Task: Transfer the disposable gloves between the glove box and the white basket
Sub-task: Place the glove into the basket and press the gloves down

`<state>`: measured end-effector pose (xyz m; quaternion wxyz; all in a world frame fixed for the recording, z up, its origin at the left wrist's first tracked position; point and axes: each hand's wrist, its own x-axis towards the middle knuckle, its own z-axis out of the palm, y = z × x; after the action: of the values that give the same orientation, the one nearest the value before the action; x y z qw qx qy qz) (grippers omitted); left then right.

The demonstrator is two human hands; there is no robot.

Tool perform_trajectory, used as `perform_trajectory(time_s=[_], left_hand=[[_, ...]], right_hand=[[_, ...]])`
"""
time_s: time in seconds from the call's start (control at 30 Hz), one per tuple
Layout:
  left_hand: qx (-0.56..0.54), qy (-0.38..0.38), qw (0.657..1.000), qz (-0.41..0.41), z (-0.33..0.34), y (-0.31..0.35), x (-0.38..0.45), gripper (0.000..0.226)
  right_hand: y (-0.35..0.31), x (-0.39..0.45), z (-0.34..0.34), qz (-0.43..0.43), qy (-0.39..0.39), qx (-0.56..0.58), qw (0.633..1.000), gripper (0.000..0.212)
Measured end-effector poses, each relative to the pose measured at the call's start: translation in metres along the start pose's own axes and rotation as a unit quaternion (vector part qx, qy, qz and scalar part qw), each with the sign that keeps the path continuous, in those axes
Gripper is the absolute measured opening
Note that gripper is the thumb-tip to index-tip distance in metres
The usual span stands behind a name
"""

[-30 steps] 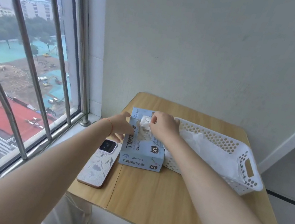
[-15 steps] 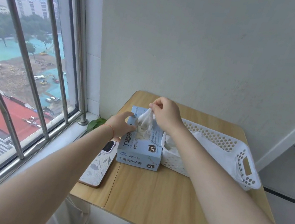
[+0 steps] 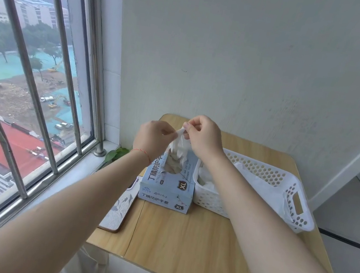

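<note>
A light blue glove box [image 3: 167, 191] marked XL lies on the wooden table, its oval opening facing up. A white disposable glove [image 3: 179, 147] hangs above that opening, its lower end still near the box. My left hand [image 3: 153, 137] and my right hand [image 3: 205, 138] both pinch the glove's top edge, raised above the box. The white perforated basket [image 3: 261, 171] stands right beside the box, with several white gloves [image 3: 208, 182] lying inside.
A phone [image 3: 120, 207] in a patterned case lies at the table's left edge, partly under my left forearm. The small wooden table [image 3: 191, 250] stands against the wall. A barred window [image 3: 40, 79] runs along the left, with a green leaf [image 3: 115, 154] by the sill.
My right hand has lifted the glove up out of the box. My left hand left the box's side and rose to pinch the glove's top edge too.
</note>
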<state>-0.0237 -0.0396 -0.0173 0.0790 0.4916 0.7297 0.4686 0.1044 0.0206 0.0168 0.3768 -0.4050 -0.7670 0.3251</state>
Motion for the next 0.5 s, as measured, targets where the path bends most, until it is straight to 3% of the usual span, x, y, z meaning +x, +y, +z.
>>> perform_trajectory(time_s=[0.1, 0.23, 0.37, 0.43, 0.5], left_hand=[[-0.031, 0.006, 0.999, -0.009, -0.006, 0.006, 0.011, 0.012], [-0.122, -0.002, 0.992, -0.016, -0.013, 0.020, 0.025, 0.007], [-0.178, -0.022, 0.983, -0.024, -0.013, 0.027, 0.024, 0.012], [-0.171, -0.042, 0.984, -0.036, -0.013, 0.019, 0.021, 0.009], [-0.115, -0.123, 0.984, -0.065, -0.014, 0.007, 0.016, 0.034]], right_hand=[[0.012, 0.001, -0.005, 0.023, 0.006, -0.001, 1.000, 0.001], [0.017, -0.002, -0.006, 0.037, -0.056, -0.018, 0.998, 0.029], [0.014, 0.004, 0.001, 0.013, -0.046, -0.022, 0.999, 0.014], [0.014, 0.009, 0.003, 0.020, -0.035, -0.027, 0.999, 0.016], [0.015, 0.010, 0.004, 0.030, -0.039, -0.033, 0.998, 0.013]])
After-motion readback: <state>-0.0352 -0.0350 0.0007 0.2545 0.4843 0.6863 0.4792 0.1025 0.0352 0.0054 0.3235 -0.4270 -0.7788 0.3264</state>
